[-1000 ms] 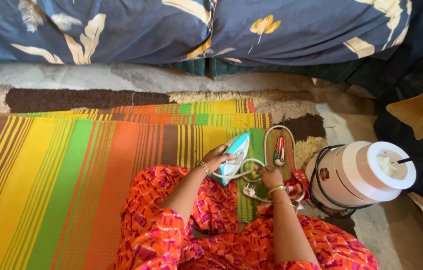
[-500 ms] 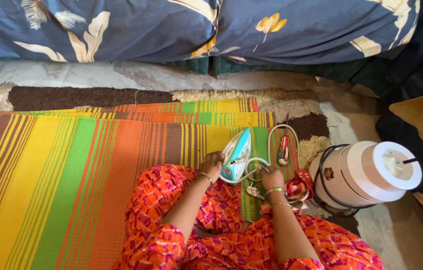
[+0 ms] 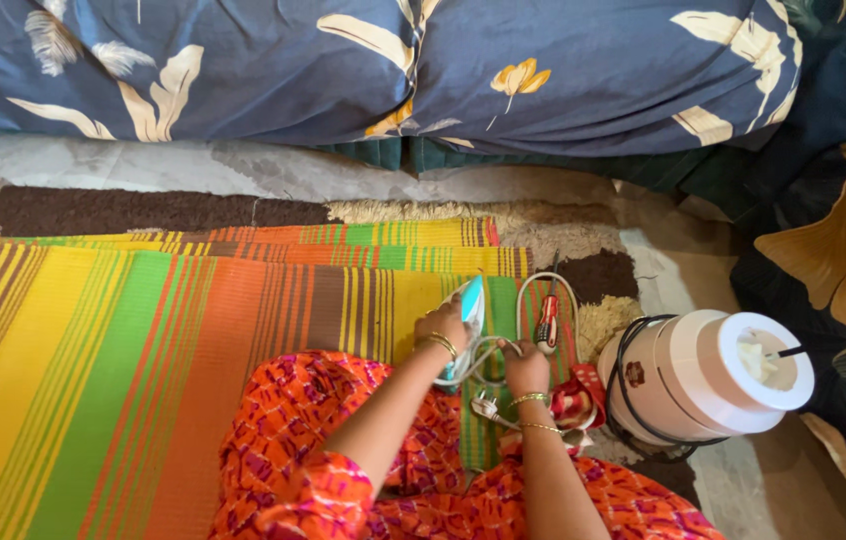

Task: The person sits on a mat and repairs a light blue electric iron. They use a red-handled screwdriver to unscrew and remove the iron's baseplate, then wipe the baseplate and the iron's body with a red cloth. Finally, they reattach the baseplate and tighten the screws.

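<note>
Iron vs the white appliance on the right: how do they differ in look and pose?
The iron is slim, teal and white, gripped by the left hand; the white appliance is a bulky cylinder lying on its side, untouched. The iron sits on the striped mat, the appliance beside it. Both have cords.

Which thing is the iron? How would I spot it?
Find the striped mat of orange, green and yellow, then go to its right end where the two hands work. The iron is under the left hand. It is white and turquoise with a pointed tip, unlike the red-handled screwdriver and round white container beside it.
</note>
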